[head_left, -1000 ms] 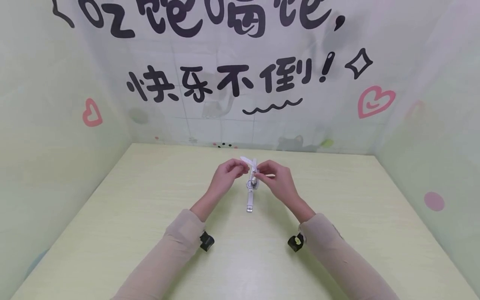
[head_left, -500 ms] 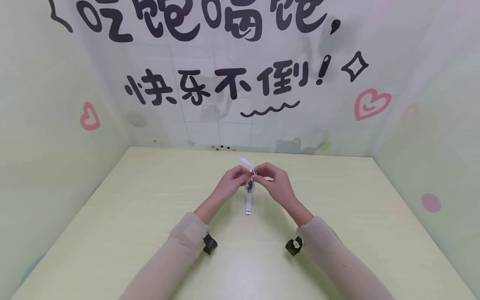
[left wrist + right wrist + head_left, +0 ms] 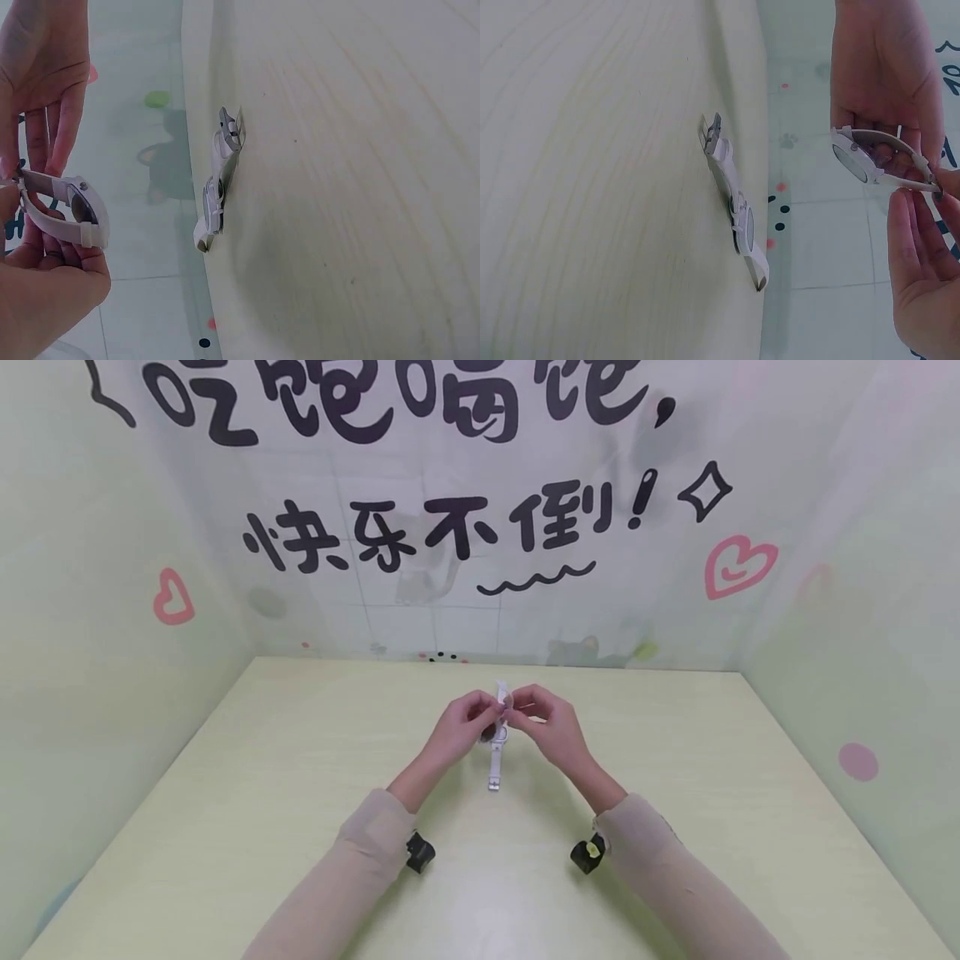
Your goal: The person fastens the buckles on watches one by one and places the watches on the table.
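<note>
Two white-strapped wristwatches show. One is held up with its strap bent round into a loop; its dark face (image 3: 487, 732) leans toward my left hand (image 3: 459, 724). Fingers and thumb of that hand pinch the held wristwatch (image 3: 91, 211) at the strap, several fingers lying behind the loop in the left wrist view. My right hand (image 3: 551, 718) pinches where the strap ends meet, fingertip to fingertip with the left. Below them the other wristwatch (image 3: 495, 766) lies stretched out on the table, its buckle (image 3: 493, 785) toward me. Fingers cover the held buckle area.
The pale wood-grain table (image 3: 315, 760) meets a printed back wall sheet (image 3: 465, 627) just beyond the hands. Side sheets stand left and right. A black wrist camera (image 3: 420, 852) sits under each sleeve cuff.
My left hand has moved right, from beside the strap to pinching it. The strap end that stuck up is now bent into the loop, and the held watch's face has turned left.
</note>
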{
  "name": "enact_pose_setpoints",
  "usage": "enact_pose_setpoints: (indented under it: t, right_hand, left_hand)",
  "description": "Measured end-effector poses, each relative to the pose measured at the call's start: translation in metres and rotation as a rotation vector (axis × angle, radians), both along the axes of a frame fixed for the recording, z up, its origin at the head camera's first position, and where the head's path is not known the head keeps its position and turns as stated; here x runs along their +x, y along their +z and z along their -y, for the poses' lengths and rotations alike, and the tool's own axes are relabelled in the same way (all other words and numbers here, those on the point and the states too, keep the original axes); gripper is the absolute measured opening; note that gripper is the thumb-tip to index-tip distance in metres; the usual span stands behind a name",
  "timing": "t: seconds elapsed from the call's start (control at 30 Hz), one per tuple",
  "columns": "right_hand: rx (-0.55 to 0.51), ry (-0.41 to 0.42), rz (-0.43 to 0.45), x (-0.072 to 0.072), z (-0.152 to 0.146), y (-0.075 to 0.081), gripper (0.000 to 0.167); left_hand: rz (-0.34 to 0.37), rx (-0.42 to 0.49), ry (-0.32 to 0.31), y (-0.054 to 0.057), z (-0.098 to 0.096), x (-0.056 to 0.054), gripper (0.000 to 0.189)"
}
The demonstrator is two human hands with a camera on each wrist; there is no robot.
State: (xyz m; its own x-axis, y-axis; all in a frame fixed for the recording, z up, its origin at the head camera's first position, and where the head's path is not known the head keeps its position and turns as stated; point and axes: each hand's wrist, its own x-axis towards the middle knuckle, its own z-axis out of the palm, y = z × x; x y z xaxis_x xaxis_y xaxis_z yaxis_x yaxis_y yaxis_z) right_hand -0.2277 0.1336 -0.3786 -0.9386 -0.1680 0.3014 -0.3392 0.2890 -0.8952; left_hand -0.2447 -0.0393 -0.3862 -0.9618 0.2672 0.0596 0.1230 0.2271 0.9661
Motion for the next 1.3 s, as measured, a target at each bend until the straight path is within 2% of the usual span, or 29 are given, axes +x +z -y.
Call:
enact_pose_setpoints:
  t: [0.2, 0.47, 0.7, 0.93, 1.3]
  right_hand:
    - [-0.040, -0.057, -0.021, 0.002, 0.000, 0.001, 0.018]
    - [-0.105, -0.064, 0.073, 0.003, -0.002, 0.003, 0.024]
    - [-0.136, -0.054, 0.121, 0.005, -0.002, 0.005, 0.024]
    - [-0.121, -0.053, 0.103, 0.004, 0.000, 0.007, 0.021]
    - [-0.080, -0.085, 0.063, 0.005, 0.002, 0.005, 0.021]
  left_hand:
    - [-0.009, -0.039, 0.025, 0.005, 0.000, 0.003, 0.020]
    - [-0.033, -0.042, 0.055, 0.007, -0.001, 0.005, 0.018]
    - [-0.016, -0.030, 0.084, 0.009, -0.004, 0.007, 0.019]
    - [-0.002, -0.034, 0.103, 0.011, -0.005, 0.008, 0.021]
    - [-0.028, -0.108, 0.132, 0.012, -0.005, 0.008, 0.023]
